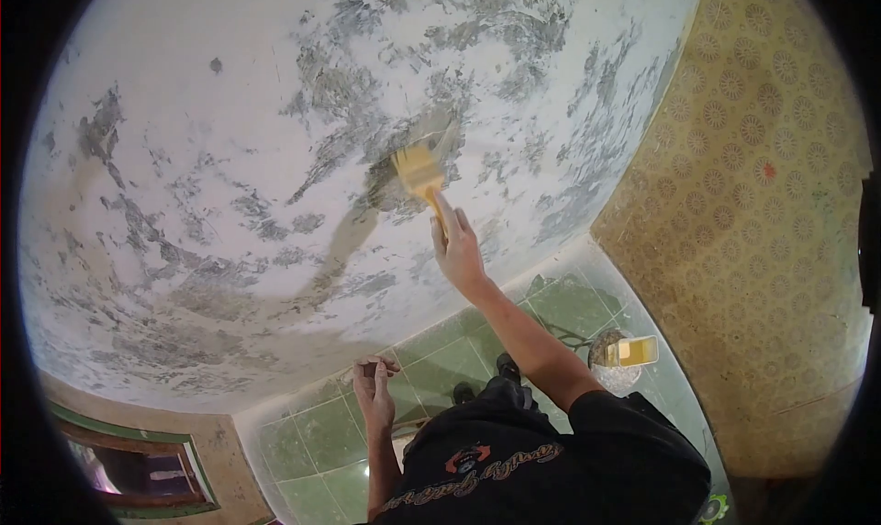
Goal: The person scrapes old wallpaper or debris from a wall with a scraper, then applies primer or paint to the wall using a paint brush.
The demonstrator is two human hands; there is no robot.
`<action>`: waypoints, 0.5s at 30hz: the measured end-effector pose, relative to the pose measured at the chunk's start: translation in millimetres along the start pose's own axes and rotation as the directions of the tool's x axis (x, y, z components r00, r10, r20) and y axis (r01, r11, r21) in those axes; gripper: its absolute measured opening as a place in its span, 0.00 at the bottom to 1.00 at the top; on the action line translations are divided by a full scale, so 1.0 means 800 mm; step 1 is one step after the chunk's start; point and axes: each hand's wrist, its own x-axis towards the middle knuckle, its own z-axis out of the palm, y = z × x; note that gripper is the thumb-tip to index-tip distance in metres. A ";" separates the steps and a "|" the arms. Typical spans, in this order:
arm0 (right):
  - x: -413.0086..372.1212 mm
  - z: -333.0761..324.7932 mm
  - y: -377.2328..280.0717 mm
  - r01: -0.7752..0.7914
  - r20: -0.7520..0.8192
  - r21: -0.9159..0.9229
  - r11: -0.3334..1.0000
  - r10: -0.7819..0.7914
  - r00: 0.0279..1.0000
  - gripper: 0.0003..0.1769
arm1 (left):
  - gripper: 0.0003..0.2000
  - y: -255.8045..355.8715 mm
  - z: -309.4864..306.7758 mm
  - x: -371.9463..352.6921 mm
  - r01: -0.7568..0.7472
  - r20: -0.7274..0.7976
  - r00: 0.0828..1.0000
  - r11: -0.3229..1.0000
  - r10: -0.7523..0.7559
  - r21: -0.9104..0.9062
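Note:
My right hand (462,254) is wrapped round the handle of a wide yellow paintbrush (422,172). The brush's pale bristles point up and left against the wall (248,94), which is patchy white and grey. A darker streak on the wall runs down and left from near the brush. Low on the left, in front of the wall's foot, my left hand (374,387) is raised with its fingers bent and the fingertips close to the thumb. Whether anything small sits between those fingers cannot be made out.
Green floor tiles (321,436) with pale dust lie below. Right of my arm, a yellow-lined rectangular container (633,351) stands by a whitish bucket (613,374). A patterned tan wall (734,213) meets the patchy one at right. A green-framed window (138,470) is at lower left.

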 end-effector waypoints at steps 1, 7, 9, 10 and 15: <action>0.020 -0.003 -0.015 0.033 -0.065 0.022 0.999 -0.031 0.997 0.31 | 0.03 0.001 -0.001 0.000 0.004 0.017 1.000 1.000 -0.004 0.007; 0.013 0.040 0.024 0.028 -0.009 -0.039 0.999 -0.029 1.000 0.29 | 0.03 0.023 0.009 0.003 -0.002 0.029 1.000 0.999 0.003 -0.042; -0.016 0.038 0.034 -0.039 0.079 -0.101 0.994 0.047 0.996 0.29 | 0.04 0.021 0.003 0.006 -0.030 0.009 1.000 0.999 0.030 -0.029; -0.033 0.034 0.034 -0.019 0.072 -0.076 0.997 0.024 0.997 0.29 | 0.04 0.018 0.000 0.001 -0.041 -0.012 0.999 0.999 0.041 -0.015; 0.017 0.010 -0.041 0.081 0.025 0.069 0.994 -0.083 0.996 0.30 | 0.04 -0.013 -0.009 -0.011 0.020 -0.041 0.999 1.000 -0.021 -0.023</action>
